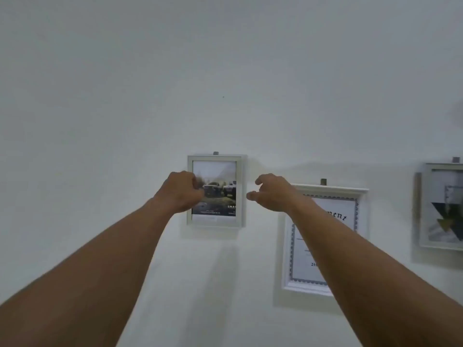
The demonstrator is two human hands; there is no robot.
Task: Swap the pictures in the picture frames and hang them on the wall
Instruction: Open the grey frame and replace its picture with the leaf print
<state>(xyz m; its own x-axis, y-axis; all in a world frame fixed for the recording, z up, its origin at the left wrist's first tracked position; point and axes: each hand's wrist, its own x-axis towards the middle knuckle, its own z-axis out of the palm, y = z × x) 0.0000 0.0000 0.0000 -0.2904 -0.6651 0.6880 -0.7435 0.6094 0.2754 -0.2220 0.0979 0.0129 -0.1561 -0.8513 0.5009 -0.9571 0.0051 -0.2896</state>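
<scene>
Small white picture frame (pixel 220 194) on the wall (pixel 225 71), flanked by both hands.
The frame is hung from a hook (pixel 215 153), long axis vertical, its photograph faced outward. The left hand (pixel 181 191) is curled over its left side; whether anything is gripped cannot be told. The right hand (pixel 271 192), loosely apart and empty, is held just beside the right edge, probably for a level two-sided hold.

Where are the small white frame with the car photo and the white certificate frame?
Small white frame with car photo (pixel 220 191): head view, on the photographed cars.
White certificate frame (pixel 302 256): head view, on the paper's lower left.
</scene>
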